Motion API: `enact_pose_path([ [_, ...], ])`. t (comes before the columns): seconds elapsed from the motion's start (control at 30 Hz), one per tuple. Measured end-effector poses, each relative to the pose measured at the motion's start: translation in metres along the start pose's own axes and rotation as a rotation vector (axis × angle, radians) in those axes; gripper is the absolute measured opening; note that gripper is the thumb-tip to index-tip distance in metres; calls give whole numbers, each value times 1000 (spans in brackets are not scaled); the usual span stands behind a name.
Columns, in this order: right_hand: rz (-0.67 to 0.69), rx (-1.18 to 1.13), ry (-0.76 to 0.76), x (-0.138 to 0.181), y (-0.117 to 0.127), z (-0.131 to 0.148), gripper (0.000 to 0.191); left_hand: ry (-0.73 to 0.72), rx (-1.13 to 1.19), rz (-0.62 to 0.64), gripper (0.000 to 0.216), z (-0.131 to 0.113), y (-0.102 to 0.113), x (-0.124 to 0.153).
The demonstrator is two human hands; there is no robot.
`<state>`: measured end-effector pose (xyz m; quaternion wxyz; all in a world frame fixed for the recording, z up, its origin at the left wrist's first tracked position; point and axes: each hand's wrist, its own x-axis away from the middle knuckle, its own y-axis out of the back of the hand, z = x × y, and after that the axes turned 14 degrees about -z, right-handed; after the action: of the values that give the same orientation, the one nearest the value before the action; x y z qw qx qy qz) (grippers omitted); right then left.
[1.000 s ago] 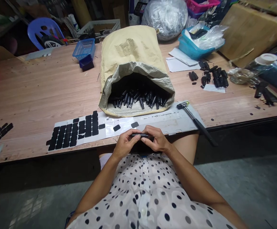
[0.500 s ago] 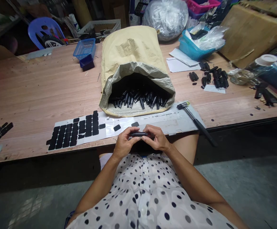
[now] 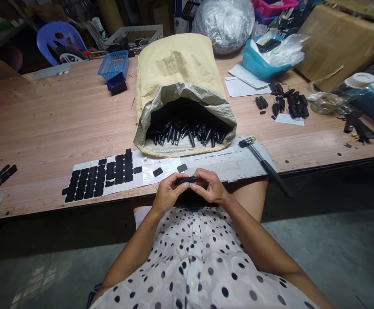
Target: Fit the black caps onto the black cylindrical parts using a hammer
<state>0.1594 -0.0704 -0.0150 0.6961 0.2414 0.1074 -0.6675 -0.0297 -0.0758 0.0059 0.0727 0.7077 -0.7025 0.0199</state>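
Observation:
Between my two hands, at the table's front edge, is a slim black cylindrical part (image 3: 187, 180). My left hand (image 3: 169, 191) pinches its left end between thumb and fingers. At the other end, my right hand (image 3: 211, 185) is closed on it in the same way, its fingertips partly hiding the part. Just beyond my hands, a small black rounded patch (image 3: 182, 168) and another like it lie on a pale sheet. Behind them a yellow woven sack (image 3: 177, 60) lies with its mouth towards me, and many similar black parts (image 3: 191, 135) show inside.
A hammer (image 3: 266, 165) with a black handle overhangs the table edge at right. Rows of black patches (image 3: 92, 182) lie at left. Blue baskets (image 3: 113, 64), a turquoise basin (image 3: 260, 62), black pieces (image 3: 293, 105) and a cardboard box (image 3: 341, 47) stand farther back.
The black part has tilted slightly, its right end now a little higher. Both hands stay in nearly the same place and keep their grip.

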Motion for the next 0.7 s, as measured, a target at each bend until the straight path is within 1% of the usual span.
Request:
enact_pose_path([
  [0.4,39,5,-36,1,0,-4,21,30,-1,55,35,0,-1,1],
  [0.53,35,-13,-34,1,0,-6,19,10,-36,63,34,1,0,2],
  [0.7,38,-14,10,0,0,-7,17,-31,-94,60,37,-3,1,3],
])
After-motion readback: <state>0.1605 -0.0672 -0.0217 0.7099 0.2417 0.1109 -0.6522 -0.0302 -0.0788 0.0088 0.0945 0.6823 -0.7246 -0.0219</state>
